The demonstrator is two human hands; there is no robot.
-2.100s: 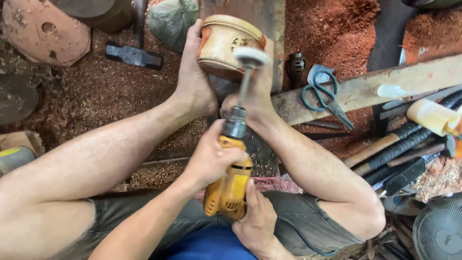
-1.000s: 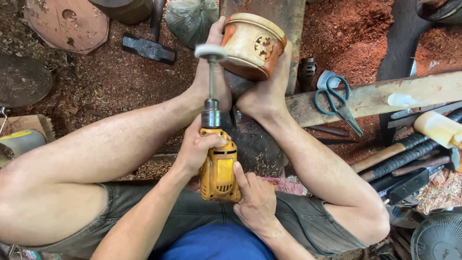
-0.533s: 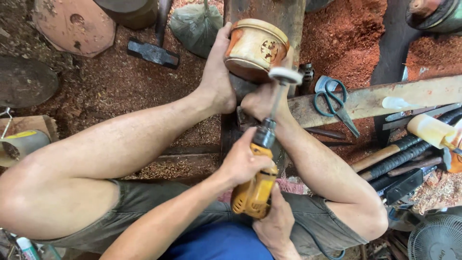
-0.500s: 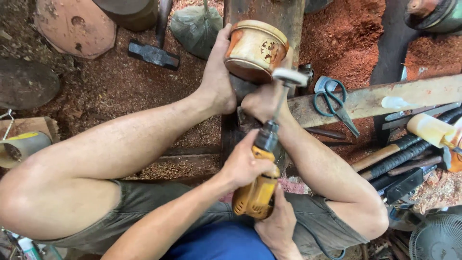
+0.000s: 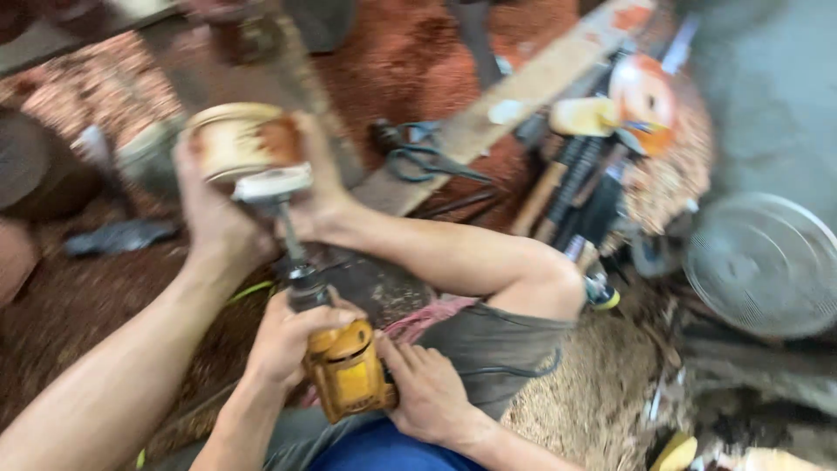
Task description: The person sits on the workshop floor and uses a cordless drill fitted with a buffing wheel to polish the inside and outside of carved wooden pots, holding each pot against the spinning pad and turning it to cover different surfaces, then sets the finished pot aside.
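Note:
The picture is motion-blurred. My left hand (image 5: 292, 336) wraps the neck of a yellow power tool (image 5: 349, 373), while my right hand (image 5: 427, 392) clasps its rear body. The tool's long shaft rises to a pale round sanding disc (image 5: 272, 185). The disc sits against the lower front of a round carved wooden pot (image 5: 240, 138). My two bare feet clamp the pot, the left foot (image 5: 214, 222) on one side and the right foot (image 5: 324, 187) on the other.
Scissors (image 5: 427, 153) lie on a slanted wooden plank (image 5: 523, 92). Several dark tool handles (image 5: 571, 183) are piled at the right, near a round grey fan guard (image 5: 767, 262). A hammer (image 5: 118, 235) lies at the left on reddish sawdust (image 5: 410, 52).
The view has swung right and tilted, so the pot and feet now sit upper left. The disc has shifted from the pot's right side to its lower front. Both hands keep their grip.

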